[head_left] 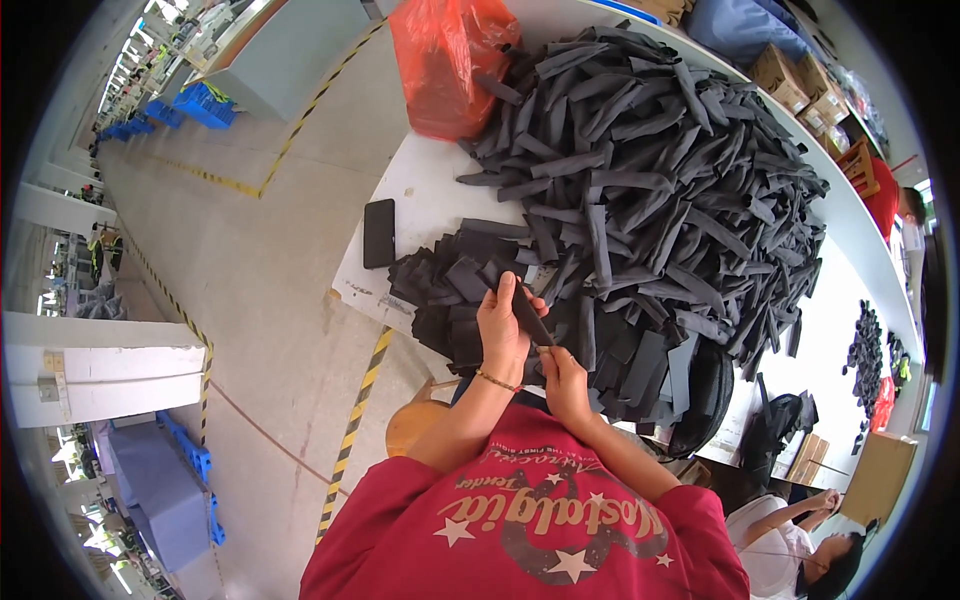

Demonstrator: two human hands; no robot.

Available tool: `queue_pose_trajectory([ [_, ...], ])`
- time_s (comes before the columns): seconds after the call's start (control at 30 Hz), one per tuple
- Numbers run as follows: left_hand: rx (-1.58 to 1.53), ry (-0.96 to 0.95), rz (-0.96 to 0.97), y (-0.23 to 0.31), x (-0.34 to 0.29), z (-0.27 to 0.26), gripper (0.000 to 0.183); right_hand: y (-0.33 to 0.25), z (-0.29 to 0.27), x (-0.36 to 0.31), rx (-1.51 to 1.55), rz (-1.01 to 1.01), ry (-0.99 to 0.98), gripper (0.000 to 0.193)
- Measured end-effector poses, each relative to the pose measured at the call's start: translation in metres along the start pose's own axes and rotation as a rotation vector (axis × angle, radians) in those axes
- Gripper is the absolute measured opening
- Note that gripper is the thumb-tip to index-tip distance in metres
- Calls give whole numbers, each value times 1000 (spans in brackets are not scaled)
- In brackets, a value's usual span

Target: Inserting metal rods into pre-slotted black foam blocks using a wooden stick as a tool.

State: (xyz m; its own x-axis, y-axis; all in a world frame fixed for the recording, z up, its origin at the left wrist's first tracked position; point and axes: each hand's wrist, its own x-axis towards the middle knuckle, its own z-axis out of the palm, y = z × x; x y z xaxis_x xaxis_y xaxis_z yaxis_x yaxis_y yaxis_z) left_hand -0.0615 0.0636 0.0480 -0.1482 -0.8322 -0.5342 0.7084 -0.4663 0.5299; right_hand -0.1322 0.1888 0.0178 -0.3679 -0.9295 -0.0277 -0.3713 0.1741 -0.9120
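- Red printed shirt (520,500) fills the bottom of the view, close up to the near side of the counter (405,172).
- Left hand (508,325), bracelet at the wrist, is closed around a dark strip (531,320), thumb uppermost along it.
- Right hand (566,385) pinches the strip's lower end between thumb and fingers; the two hands sit close together.
- The dark strip slants between them, in front of a smaller heap of flat dark pieces (455,285) that reaches the counter's near-left edge, leaving scant margin there.
- Just beyond and to the right, a large heap of dark strips (650,170) crowds the surface and limits room on that side.
- A black phone (379,234) lies near the left edge; bare white surface shows between it and the orange-red plastic bag (440,80) at the far-left edge.
- Left of the counter, the grey floor (285,250) gives wide open room, bounded by yellow-and-black tape (362,395).
- A round tan seat (412,428) stands below the near-left corner, close to the left forearm.
- At lower right, well apart, sits a co-worker in white (765,535).
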Motion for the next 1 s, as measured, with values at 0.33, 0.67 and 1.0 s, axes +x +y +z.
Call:
queue_pose_trajectory([
  [0.33,30,-12,4,-5,-12,13,21,-6,4,12,-13,3,53,13],
  [0.67,229,137,183,20,16,13,24,0,-18,-21,-47,-11,-94,11],
  [1.0,-20,181,309,80,56,15,26,-37,-93,-46,-74,263,-51,25],
])
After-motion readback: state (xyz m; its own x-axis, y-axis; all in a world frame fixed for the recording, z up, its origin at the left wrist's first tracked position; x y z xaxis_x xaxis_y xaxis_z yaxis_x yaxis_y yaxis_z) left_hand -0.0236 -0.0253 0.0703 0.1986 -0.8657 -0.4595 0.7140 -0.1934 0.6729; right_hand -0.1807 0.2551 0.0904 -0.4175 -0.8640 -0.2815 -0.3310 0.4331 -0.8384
